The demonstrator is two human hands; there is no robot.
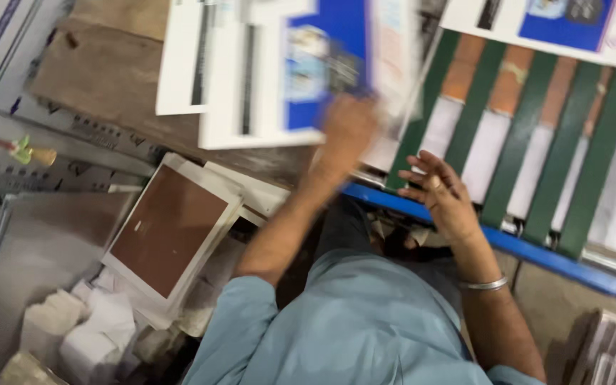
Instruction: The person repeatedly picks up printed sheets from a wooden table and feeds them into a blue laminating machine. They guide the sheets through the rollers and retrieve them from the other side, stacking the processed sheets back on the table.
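My left hand is raised and grips the lower right edge of a flat white-and-blue printed card sheet, which is blurred by motion. A second white sheet lies just to its left, partly under it. My right hand hovers with fingers spread and nothing in it, over the blue rail at the edge of a conveyor with green belts. A metal bangle sits on my right wrist. Light blue sleeves cover both upper arms.
White and brown strips ride between the green belts. Another white-and-blue printed sheet lies at the top right. A stack of brown-faced boards sits at left, white paper scraps below it, and a pile of cards at bottom right.
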